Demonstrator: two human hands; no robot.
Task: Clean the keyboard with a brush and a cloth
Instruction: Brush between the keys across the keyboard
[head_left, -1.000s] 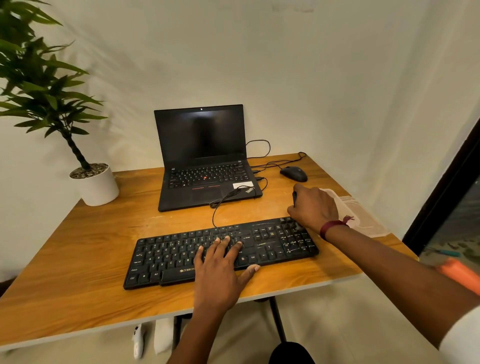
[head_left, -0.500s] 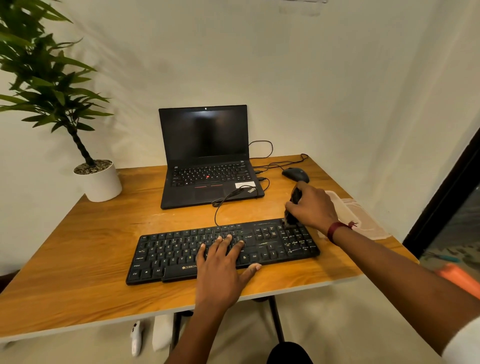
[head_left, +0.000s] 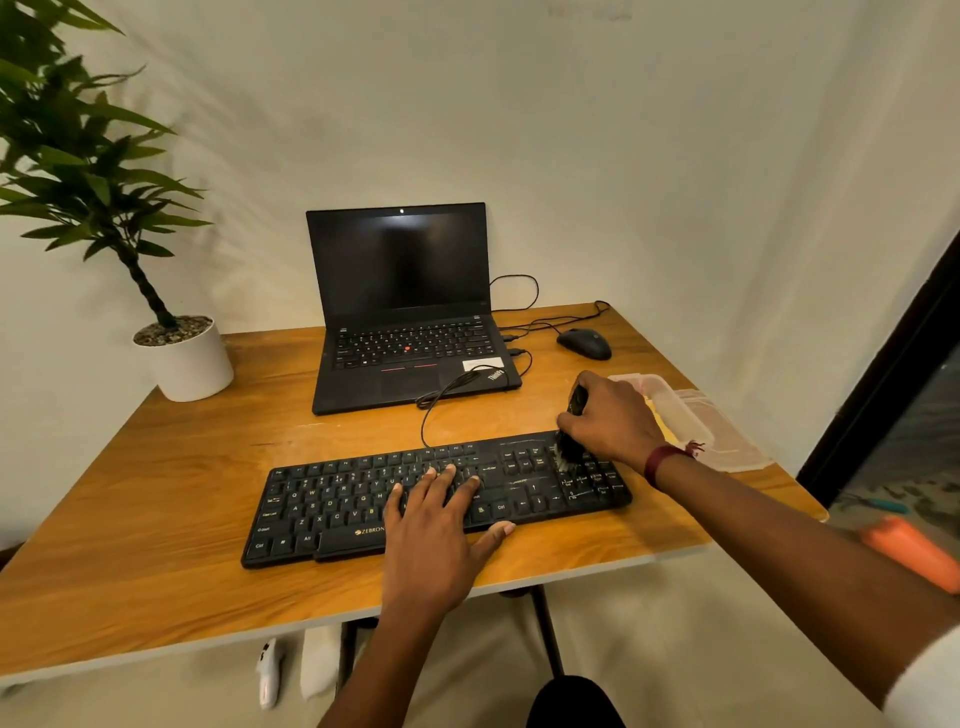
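Note:
A black wired keyboard (head_left: 332, 506) lies near the front edge of the wooden table (head_left: 156, 519). My left hand (head_left: 436, 525) rests flat on its middle keys with fingers spread. My right hand (head_left: 610, 418) grips a small black brush (head_left: 570, 449) whose bristles touch the number pad at the keyboard's right end. Most of the brush handle is hidden in my fist. A yellow cloth (head_left: 662, 421) peeks out from behind my right hand, beside a clear container.
An open black laptop (head_left: 405, 317) stands behind the keyboard, with a black mouse (head_left: 584, 344) and cables to its right. A potted plant (head_left: 179, 356) sits at the back left. A clear plastic container and its lid (head_left: 711, 426) lie at the table's right edge.
My right hand has brought the brush down from behind the keyboard onto the number pad keys. My left hand has stayed on the middle keys.

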